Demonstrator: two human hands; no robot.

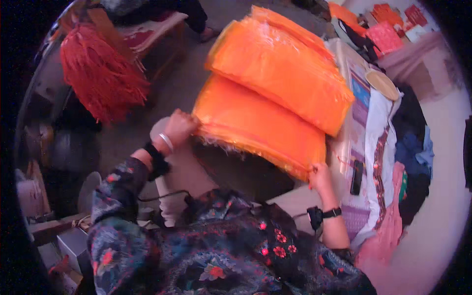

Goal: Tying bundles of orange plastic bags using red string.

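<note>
A stack of bright orange fabric [260, 123] hangs stretched between my two hands, its frayed near edge toward me. The far part of the stack is folded over and lies in a second layer on top. My left hand [178, 129] grips the near left corner, fingers closed round it. At the near right corner my right hand [320, 178] pinches the fabric between thumb and fingers. Both arms reach forward, with a bangle on the left wrist and dark straps on both.
A bundle of red strands [101, 73] hangs at the left. Along the right runs a bed [356, 214] with a dark phone [357, 177], white cloth [376, 118], a round tan disc [382, 84] and several garments. A low bench [160, 32] stands behind, near a person's foot [209, 34].
</note>
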